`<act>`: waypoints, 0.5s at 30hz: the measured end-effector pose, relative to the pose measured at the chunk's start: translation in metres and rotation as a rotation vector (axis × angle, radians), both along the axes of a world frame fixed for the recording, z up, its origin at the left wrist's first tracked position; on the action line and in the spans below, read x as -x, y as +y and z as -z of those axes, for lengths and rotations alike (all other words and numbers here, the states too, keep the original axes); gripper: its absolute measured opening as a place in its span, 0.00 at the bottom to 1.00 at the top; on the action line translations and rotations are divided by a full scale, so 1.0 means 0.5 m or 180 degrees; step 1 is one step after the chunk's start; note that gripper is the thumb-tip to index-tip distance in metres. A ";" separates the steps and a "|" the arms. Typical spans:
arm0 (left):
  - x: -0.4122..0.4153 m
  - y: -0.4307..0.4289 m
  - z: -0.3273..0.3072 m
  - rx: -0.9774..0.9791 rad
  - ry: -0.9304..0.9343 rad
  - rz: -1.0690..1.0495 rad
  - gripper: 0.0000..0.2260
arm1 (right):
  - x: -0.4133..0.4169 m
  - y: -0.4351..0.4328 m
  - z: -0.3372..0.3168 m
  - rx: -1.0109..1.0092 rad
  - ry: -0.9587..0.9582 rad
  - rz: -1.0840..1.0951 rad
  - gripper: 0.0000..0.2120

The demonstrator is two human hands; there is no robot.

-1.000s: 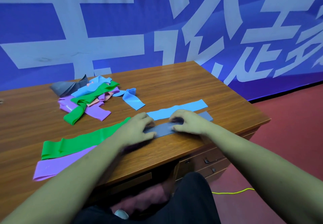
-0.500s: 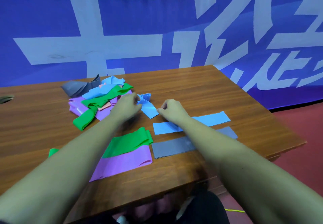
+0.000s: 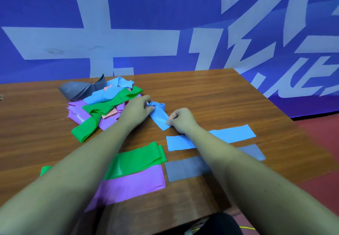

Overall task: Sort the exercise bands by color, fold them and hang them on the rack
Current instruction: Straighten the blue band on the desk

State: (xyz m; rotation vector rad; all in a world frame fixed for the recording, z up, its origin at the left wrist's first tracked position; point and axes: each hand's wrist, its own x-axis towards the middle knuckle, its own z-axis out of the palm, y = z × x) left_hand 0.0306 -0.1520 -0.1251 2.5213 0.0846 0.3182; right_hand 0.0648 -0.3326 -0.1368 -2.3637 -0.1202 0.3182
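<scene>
A loose light-blue band (image 3: 159,114) lies crumpled in the middle of the wooden desk (image 3: 220,95). My left hand (image 3: 136,110) pinches its far end and my right hand (image 3: 181,119) pinches its near end. Toward me lie flattened bands: a blue one (image 3: 233,134), a grey one (image 3: 185,168), a green one (image 3: 139,159) and a purple one (image 3: 134,185), partly under my forearms. A tangled pile (image 3: 102,104) of purple, green, blue, peach and grey bands sits at the back left. No rack is in view.
A blue banner (image 3: 165,23) with large pale characters stands right behind the desk. The desk's right edge drops to a red floor (image 3: 322,135). A yellow cord (image 3: 247,228) lies on the floor near my legs.
My hands left the grey band, which now lies flat, and reached forward to the loose blue band by the pile. Both now pinch that band. The view has tilted forward.
</scene>
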 end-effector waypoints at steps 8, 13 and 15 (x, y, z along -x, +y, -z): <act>0.063 -0.015 -0.126 0.0323 -0.0529 0.0338 0.03 | 0.038 -0.048 -0.088 -0.1150 -0.0094 -0.0134 0.06; 0.105 -0.018 -0.193 0.0428 -0.0834 0.0009 0.09 | 0.076 -0.063 -0.195 -0.1898 -0.0372 0.0001 0.06; 0.132 -0.019 -0.215 0.0756 -0.0769 0.0139 0.12 | 0.090 -0.069 -0.236 -0.2412 -0.0181 0.0019 0.07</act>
